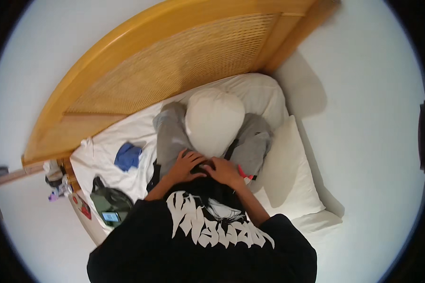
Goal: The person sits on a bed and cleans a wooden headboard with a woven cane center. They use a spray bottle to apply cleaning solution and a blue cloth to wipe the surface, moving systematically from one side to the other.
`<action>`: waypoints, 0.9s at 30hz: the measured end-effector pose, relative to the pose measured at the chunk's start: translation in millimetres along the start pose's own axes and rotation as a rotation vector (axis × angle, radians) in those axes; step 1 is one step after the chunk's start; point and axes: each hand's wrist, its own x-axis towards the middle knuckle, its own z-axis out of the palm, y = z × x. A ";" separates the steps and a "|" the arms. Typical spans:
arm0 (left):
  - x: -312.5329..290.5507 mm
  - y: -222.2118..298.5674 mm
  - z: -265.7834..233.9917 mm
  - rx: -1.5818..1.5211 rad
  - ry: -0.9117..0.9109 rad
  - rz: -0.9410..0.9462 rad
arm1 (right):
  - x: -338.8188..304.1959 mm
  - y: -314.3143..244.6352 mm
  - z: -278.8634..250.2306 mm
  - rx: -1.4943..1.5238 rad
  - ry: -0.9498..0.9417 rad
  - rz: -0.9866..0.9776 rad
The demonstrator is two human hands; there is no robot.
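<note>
My left hand lies over dark cloth at my lap, its fingers stretched and apart. Close beside it, my right hand has its fingers bent inward over the same dark area; what they hold, if anything, is hidden. Below both hands hangs my black shirt with large white lettering, and white strands lie on its front. My legs in grey trousers are spread to either side of a rounded white pillow. A red and black piece shows just right of my right wrist.
A white-sheeted bed is beneath me, with a wooden headboard of woven cane beyond. Another white pillow leans by the wall at right. At left lie a blue cloth, a dark green bag and a phone.
</note>
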 end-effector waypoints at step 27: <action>-196.8 -123.4 -29.0 -0.179 0.896 -0.521 | 1.7 -229.2 -8.4 0.789 0.177 -0.701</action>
